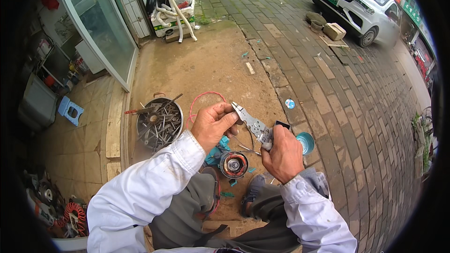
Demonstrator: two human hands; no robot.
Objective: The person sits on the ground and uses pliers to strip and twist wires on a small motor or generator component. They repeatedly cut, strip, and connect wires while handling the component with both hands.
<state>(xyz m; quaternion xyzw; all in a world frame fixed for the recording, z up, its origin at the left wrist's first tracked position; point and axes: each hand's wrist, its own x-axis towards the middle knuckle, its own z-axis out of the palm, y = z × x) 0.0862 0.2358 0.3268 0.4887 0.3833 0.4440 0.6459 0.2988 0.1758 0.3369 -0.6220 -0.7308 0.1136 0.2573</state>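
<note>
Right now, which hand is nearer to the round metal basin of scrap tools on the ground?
Left. The left hand sits just right of the basin; the right hand, with its grip on the pliers, is farther right.

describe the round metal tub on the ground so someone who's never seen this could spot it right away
Start at the glass door on the left and drop to its lower corner. Just right of it, on the bare concrete, sits the round metal tub, beside the left hand. It alone is heaped with grey metal scrap and tools.
</note>
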